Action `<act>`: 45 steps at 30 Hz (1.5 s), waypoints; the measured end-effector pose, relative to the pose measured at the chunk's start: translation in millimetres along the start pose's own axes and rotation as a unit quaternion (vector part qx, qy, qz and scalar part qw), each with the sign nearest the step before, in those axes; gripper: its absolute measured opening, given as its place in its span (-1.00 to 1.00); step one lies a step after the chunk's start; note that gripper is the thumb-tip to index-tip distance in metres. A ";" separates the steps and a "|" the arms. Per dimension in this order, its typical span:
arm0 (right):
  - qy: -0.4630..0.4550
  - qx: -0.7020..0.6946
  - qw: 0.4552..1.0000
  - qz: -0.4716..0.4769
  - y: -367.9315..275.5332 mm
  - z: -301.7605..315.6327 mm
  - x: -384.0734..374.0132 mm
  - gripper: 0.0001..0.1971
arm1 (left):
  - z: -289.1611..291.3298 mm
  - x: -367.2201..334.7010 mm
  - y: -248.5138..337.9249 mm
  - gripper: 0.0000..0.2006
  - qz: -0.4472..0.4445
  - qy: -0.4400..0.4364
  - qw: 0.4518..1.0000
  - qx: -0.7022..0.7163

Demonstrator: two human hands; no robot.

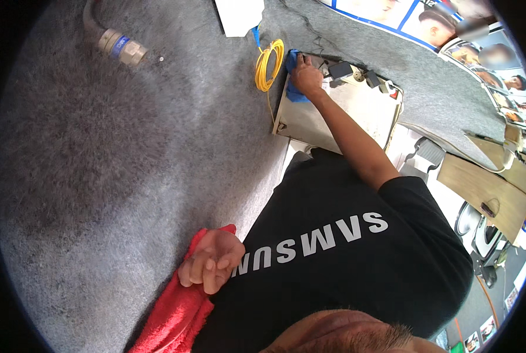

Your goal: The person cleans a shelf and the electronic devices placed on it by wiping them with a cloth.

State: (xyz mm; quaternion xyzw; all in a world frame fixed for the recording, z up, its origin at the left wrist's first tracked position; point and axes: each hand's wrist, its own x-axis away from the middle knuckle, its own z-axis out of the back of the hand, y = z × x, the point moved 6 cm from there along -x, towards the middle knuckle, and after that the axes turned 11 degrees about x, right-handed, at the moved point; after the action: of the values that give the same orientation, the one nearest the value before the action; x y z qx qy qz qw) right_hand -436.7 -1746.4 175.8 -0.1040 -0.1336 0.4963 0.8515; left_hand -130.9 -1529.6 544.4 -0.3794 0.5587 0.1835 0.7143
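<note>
My right arm reaches away to the far side, where my right hand (307,77) presses a blue cloth (298,94) on the far left corner of an off-white, flat-topped box (339,115). The fingers are bent over the cloth, which hangs partly beneath them. Close to my body at the lower left, my left hand (211,259) is turned palm up with its fingers loosely curled. Nothing shows in its palm. A red towel (177,315) lies behind this hand and covers my left forearm.
Black adapters (340,70) and plugs line the box's far edge. Beside it is a coiled yellow cable (269,65) with a blue end near a white object (239,16). A metal connector (122,47) is at upper left. A wooden desk (483,188) is at right.
</note>
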 end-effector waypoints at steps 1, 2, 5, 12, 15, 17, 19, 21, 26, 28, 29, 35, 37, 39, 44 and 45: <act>0.000 0.001 1.000 0.001 1.0 -3.0 -1.3 -0.40 | 0.3 0.1 -0.7 -0.80 0.002 -0.001 1.000 0.002; 0.000 0.006 1.000 0.005 2.0 -5.7 -2.1 -0.40 | 2.1 0.9 0.0 -0.80 0.003 0.001 1.000 0.001; -0.008 0.020 1.000 0.008 3.8 -9.5 -1.4 -0.44 | 5.3 2.4 -4.6 -0.80 0.009 -0.002 1.000 0.012; -0.124 -0.084 0.989 0.005 19.2 -32.5 25.1 -0.57 | 10.7 6.4 -6.9 -0.81 0.005 -0.016 0.999 0.031; -0.064 -0.260 0.961 -0.061 20.6 -29.2 30.5 -0.53 | 11.6 6.6 -6.6 -0.81 0.007 -0.015 0.999 0.032; -0.050 -0.316 0.939 -0.130 20.2 -34.7 24.3 -0.52 | 14.3 5.5 -5.5 -0.81 0.007 -0.020 0.999 0.034; 0.010 -0.381 0.906 -0.187 22.2 -33.6 15.4 -0.48 | 13.6 6.4 -5.9 -0.80 0.009 -0.022 0.999 0.041; 0.025 -0.360 0.914 -0.185 7.3 -21.4 7.5 -0.44 | 13.9 6.1 -5.7 -0.81 0.001 -0.027 0.999 0.041; 0.019 -0.341 0.925 -0.169 -0.3 -19.6 -13.2 -0.40 | 10.8 6.4 -5.1 -0.81 0.004 -0.026 0.999 0.047; 0.000 -0.360 0.911 -0.200 -0.8 -25.1 -12.2 -0.41 | 12.5 6.9 -5.5 -0.81 0.003 -0.026 0.999 0.042; -0.001 -0.360 0.911 -0.201 0.8 -25.3 -11.7 -0.41 | 13.0 7.3 -6.2 -0.81 0.002 -0.032 0.999 0.042; 0.005 -0.308 0.934 -0.180 3.1 -37.0 6.0 -0.61 | 11.4 3.0 -6.0 -0.80 0.001 -0.034 0.999 0.037; 0.009 -0.370 0.922 -0.117 3.5 -55.6 13.2 -0.62 | 11.0 3.7 -6.8 -0.80 -0.001 -0.034 0.999 0.039; -0.037 -0.388 0.914 -0.115 11.2 -60.8 26.7 -0.58 | 10.5 6.3 -6.8 -0.80 -0.006 -0.039 0.998 0.039; -0.049 -0.518 0.825 -0.221 24.7 -50.0 17.4 -0.58 | 8.4 5.6 -4.8 -0.81 -0.003 -0.031 0.999 0.036; -0.013 -0.528 0.827 -0.191 30.2 -46.7 5.4 -0.55 | 6.6 4.9 -5.2 -0.81 0.001 -0.028 0.999 0.045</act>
State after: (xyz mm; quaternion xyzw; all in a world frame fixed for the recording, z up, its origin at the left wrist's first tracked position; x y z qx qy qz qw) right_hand -443.3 -1729.1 123.1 -0.5041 -0.4035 0.1782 0.7425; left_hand -121.5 -1528.8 542.1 -0.3412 0.5462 0.1695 0.7460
